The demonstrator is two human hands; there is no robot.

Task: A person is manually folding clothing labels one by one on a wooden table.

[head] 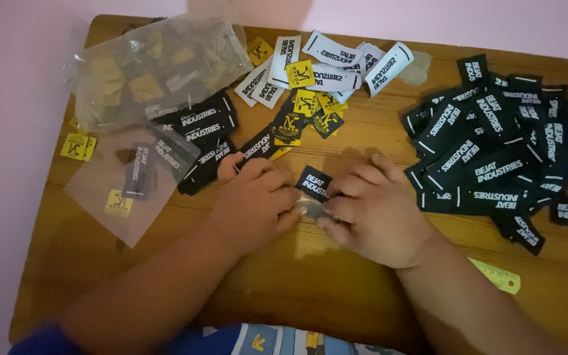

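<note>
My left hand and my right hand meet at the middle of a wooden table. Together they pinch a small black woven label with white lettering, fingertips of both hands on its lower edge. A big heap of similar black labels lies to the right of my right hand. Another short row of black labels sits just beyond my left hand.
White labels and small yellow-and-black labels are scattered at the far middle. Two clear plastic bags holding labels lie at the far left. A pale green strip rests near my right wrist. Loose yellow tags sit at the left edge.
</note>
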